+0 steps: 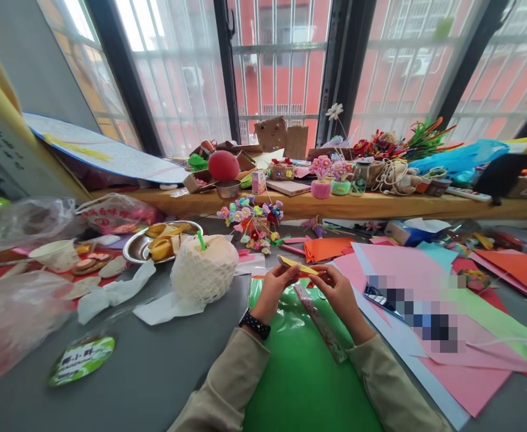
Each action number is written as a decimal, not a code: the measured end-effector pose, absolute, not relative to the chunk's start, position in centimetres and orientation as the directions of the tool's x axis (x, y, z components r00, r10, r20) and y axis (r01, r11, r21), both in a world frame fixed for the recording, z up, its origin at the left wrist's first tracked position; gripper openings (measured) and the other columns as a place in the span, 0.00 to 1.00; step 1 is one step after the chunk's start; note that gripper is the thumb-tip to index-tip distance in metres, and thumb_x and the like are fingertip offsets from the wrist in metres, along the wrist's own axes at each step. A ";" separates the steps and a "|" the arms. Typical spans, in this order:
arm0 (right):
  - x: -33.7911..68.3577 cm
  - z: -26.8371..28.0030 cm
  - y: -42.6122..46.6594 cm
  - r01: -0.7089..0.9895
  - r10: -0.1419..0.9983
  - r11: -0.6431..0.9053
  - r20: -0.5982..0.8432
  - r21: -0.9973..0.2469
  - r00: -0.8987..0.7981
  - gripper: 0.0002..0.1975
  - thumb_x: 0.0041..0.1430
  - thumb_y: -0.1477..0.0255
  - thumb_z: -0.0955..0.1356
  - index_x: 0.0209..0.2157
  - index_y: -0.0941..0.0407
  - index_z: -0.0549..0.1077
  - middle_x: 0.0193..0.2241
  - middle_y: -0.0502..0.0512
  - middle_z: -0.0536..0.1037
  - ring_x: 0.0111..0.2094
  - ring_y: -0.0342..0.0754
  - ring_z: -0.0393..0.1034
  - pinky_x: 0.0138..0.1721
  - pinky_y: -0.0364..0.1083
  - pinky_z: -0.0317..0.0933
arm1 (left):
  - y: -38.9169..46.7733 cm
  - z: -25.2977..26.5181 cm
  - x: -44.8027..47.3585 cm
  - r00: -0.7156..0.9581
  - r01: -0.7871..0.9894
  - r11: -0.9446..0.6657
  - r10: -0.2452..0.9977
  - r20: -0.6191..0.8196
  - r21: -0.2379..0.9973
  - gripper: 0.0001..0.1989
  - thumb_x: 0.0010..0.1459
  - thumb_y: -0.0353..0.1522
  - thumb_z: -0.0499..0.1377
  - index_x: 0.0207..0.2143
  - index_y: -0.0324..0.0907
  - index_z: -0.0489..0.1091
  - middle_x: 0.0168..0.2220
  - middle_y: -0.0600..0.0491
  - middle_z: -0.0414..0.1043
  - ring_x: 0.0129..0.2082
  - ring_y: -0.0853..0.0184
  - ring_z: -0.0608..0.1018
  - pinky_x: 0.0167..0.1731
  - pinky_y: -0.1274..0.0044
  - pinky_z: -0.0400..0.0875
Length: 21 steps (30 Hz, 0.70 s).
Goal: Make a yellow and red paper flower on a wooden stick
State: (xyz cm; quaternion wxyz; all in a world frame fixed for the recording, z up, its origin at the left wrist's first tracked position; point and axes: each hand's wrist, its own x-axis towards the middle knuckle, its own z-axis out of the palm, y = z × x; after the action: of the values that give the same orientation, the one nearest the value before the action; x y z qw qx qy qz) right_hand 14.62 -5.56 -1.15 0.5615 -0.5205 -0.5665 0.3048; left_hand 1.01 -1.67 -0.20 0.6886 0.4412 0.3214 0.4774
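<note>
Between my two hands is a small yellow strip [307,269] that looks like folded paper, with a darker edge at its left end. My left hand [270,293], below a sleeve and a dark dotted watch, pinches its left part. Thumb and fingers of my right hand [339,294] grip the right end. Both hands are above a glossy green sheet [308,384]. A pale patterned ruler [320,324] lies slanted on that sheet, under and between my hands. Fingers partly cover the strip, so its full shape is hidden.
Left stand a netted coconut [204,270] with a green straw and a metal bowl [131,249] of banana peels. Coloured paper [470,384] spreads right, with dark scissors-like blades [380,302] and a blurred patch. Behind are craft flowers [252,219] and a cluttered wooden sill [177,205].
</note>
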 end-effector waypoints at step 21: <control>14.5 -1.6 -5.3 0.130 0.951 0.272 0.287 -0.953 0.118 0.14 0.44 0.65 0.66 0.32 0.59 0.69 0.31 0.58 0.74 0.31 0.49 0.69 0.33 0.47 0.63 | -1.6 -0.7 1.2 0.403 -0.368 0.188 0.915 -0.026 0.911 0.14 0.40 0.32 0.61 0.31 0.34 0.66 0.31 0.48 0.71 0.34 0.66 0.73 0.40 0.72 0.65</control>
State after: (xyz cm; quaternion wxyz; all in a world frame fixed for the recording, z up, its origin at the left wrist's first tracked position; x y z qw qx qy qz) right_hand 14.48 -5.35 -1.58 0.5697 -0.4842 -0.5580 0.3599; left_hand 1.22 -1.61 -0.68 0.7076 0.4480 0.3054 0.4532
